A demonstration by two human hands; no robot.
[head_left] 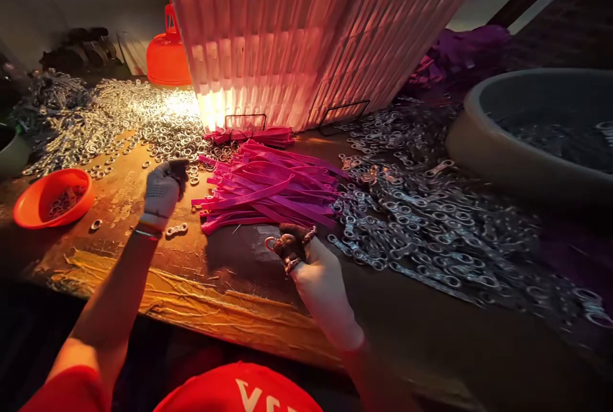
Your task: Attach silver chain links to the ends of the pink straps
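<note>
Right hand [306,262]: gripping small metal ringed pieces [290,259]. Left hand [165,188]: curled near pink straps [272,188], contents unclear.

At 12 o'clock, tall, translucent ribbed panels [268,41] stand upright on the brown, worn surface [129,172], with thin black wire loops [246,116] at their foot. Just beside their left edge, toward 10 o'clock, is a glowing orange-red dome-shaped lamp [167,61], partly hidden. Farther back at 10 o'clock are blurred dark objects [83,48]. A large grey round basin [483,144] sits at 3 o'clock, below a dim brick wall [569,22] at 2 o'clock.
</note>
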